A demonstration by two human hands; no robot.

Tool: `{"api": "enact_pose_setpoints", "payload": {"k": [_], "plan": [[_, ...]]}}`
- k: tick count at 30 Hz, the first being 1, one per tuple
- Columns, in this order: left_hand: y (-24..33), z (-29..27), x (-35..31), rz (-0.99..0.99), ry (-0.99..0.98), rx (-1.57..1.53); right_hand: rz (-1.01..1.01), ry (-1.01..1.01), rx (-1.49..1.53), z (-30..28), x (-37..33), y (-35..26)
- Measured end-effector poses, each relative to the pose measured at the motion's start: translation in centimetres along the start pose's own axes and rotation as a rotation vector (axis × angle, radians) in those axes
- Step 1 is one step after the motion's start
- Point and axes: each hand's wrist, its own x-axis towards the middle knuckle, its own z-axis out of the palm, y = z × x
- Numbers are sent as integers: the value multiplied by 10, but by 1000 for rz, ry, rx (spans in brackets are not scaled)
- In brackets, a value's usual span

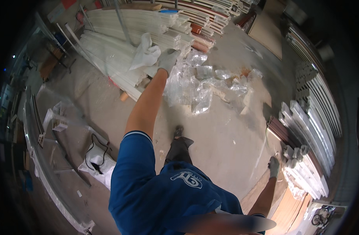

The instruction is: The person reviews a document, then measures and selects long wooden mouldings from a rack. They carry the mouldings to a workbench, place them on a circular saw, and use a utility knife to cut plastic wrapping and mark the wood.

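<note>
My left hand [168, 61], in a pale grey glove with darker fingertips, reaches forward at the end of a stretched arm. Its fingers look extended, and nothing shows in them. A crumpled white plastic bag [147, 53] lies just left of it on a stack of long pale profiles [113, 58]. Crumpled clear plastic film [183, 84] is spread on the floor just right of that hand; I cannot tell whether they touch. My right hand [273, 166], also gloved, is low at my right side, next to the ends of wrapped profiles [301, 164]. Its finger pose is too small to make out.
More profile stacks [324, 102] line the right side, and brown boards [267, 31] lie at the far right. Flattened cardboard [293, 209] is near my right arm. At left are a white sack [99, 162] with a black cable, a white crate [60, 116] and long metal rails [34, 156].
</note>
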Motion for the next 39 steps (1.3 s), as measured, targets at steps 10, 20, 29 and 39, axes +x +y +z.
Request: {"api": "enact_pose_setpoints", "payload": {"k": [10, 20, 29, 39], "plan": [[-37, 62, 383, 159, 167, 701, 265, -363, -316, 152, 87, -30], [-60, 96, 579, 235, 92, 1377, 1239, -130, 365, 239, 54, 15], [-92, 97, 628, 196, 35, 1624, 541, -111, 88, 155, 518, -114], [13, 207, 688, 527, 442, 1769, -305, -136, -256, 232, 928, -495]]}}
